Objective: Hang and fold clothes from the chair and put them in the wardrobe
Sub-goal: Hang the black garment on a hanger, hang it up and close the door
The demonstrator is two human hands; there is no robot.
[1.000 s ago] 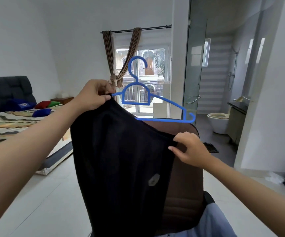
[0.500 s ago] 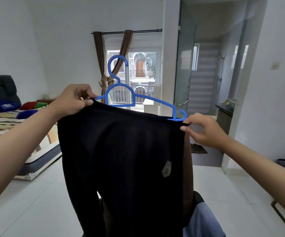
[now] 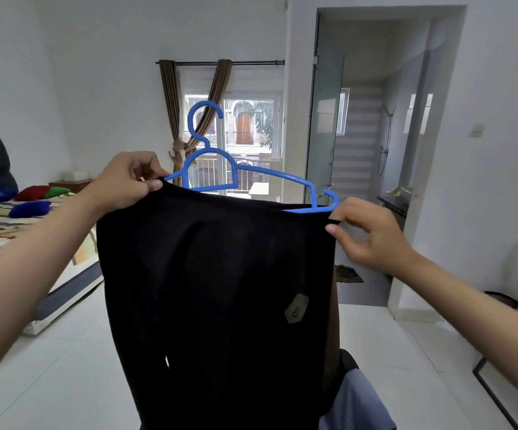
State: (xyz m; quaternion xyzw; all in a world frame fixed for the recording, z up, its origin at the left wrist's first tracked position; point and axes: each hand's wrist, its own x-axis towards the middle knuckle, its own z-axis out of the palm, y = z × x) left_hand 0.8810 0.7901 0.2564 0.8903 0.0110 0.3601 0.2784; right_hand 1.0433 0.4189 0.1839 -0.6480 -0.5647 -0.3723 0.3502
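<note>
A black garment [image 3: 220, 290] with a small grey patch hangs in front of me over a blue plastic hanger [image 3: 211, 162]. My left hand [image 3: 127, 181] grips the garment's top left corner together with the hanger's left end. At the top right corner my right hand [image 3: 366, 231] pinches the black fabric just below the hanger's right tip. The hanger's hook points up. The chair [image 3: 333, 352] is almost wholly hidden behind the garment; a brown strip of its back shows at the right, with a pale blue garment [image 3: 357, 405] lying below.
A bed [image 3: 9, 225] with cushions stands at the left. A curtained window [image 3: 245, 135] is straight ahead. The bathroom doorway [image 3: 375, 150] opens at the right. White tiled floor [image 3: 65, 352] spreads around. A dark metal frame [image 3: 493, 395] stands at the lower right.
My right hand pulled the black fabric up and outward from the middle to the hanger's right end, spreading the garment along the bar. The whole hanger rose; my view lifted and turned.
</note>
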